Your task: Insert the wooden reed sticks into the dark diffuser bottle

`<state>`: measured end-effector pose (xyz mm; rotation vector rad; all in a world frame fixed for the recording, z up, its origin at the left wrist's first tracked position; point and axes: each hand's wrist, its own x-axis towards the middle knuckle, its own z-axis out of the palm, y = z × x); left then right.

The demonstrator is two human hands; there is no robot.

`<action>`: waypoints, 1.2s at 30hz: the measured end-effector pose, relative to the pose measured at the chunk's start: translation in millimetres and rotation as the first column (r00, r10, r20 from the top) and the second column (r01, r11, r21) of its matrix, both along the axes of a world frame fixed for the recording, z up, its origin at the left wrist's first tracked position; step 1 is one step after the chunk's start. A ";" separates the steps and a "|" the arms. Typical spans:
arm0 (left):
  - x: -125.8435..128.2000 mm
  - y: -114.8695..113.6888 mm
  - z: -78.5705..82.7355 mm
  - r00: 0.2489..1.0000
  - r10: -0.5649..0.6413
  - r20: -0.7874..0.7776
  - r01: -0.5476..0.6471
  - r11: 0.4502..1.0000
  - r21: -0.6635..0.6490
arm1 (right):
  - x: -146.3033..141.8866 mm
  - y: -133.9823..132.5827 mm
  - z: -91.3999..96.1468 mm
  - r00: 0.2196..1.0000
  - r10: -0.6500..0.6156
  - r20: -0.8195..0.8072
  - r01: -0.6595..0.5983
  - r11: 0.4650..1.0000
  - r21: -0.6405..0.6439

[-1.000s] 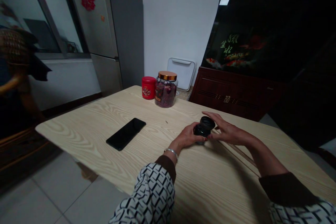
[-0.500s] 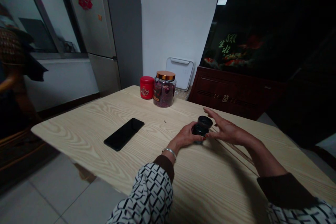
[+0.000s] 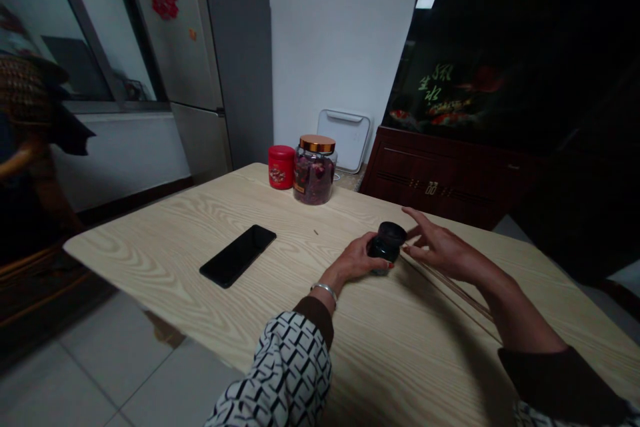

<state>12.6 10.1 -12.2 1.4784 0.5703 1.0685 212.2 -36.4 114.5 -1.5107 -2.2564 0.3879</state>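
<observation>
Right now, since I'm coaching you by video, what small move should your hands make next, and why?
Probably bring the right hand onto the top of the small dark jar: the left hand already grips the jar, while the right fingers hover open beside it, not touching.

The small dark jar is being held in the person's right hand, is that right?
Not quite: the hand is wrong. The head view shows the small dark jar held in the left hand, not the right. The right hand is open beside it.
</observation>
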 end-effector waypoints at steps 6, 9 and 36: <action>-1.3 -2.2 2.6 1.000 0.000 -0.005 0.000 1.000 0.011 | 0.3 -3.2 0.5 0.997 -0.082 -0.011 0.083 0.989 0.126; -2.4 -2.9 3.8 1.000 0.011 -0.012 -0.011 0.999 0.041 | -9.1 2.4 -1.8 0.997 0.068 -0.025 -0.064 0.990 0.122; 1.2 1.4 -3.2 1.000 -0.025 -0.004 0.025 1.000 0.012 | -25.4 13.2 -22.0 1.000 0.000 0.025 -0.003 0.992 0.130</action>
